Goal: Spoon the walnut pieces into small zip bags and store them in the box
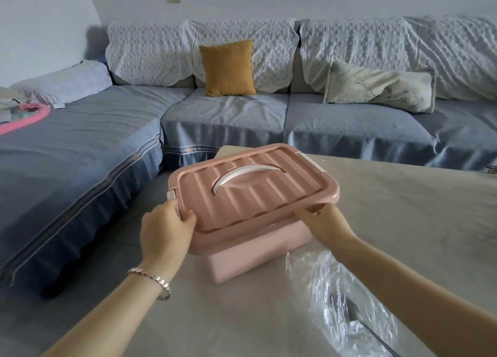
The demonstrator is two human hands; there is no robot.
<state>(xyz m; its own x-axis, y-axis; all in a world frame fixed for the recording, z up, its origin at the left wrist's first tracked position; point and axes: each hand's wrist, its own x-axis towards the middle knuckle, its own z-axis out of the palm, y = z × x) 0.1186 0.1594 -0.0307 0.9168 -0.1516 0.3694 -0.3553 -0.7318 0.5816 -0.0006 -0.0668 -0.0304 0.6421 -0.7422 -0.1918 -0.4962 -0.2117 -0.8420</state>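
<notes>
A pink plastic box (pixel 252 252) stands at the near left part of a pale table (pixel 403 208). Its ribbed pink lid (pixel 255 192) with a white handle (pixel 246 175) lies on top, seemingly a little askew. My left hand (pixel 166 230) grips the lid's near left corner, close to a white latch (pixel 171 195). My right hand (pixel 326 223) holds the lid's near right edge. Walnut pieces, a spoon and zip bags are not visible; what the box holds is hidden.
A crumpled clear plastic bag (pixel 341 300) lies on the table, near right of the box. A blue-covered corner sofa (pixel 228 120) runs behind and to the left, with a yellow cushion (pixel 227 67) and a pale pillow (pixel 382 86). Grey floor lies between sofa and table.
</notes>
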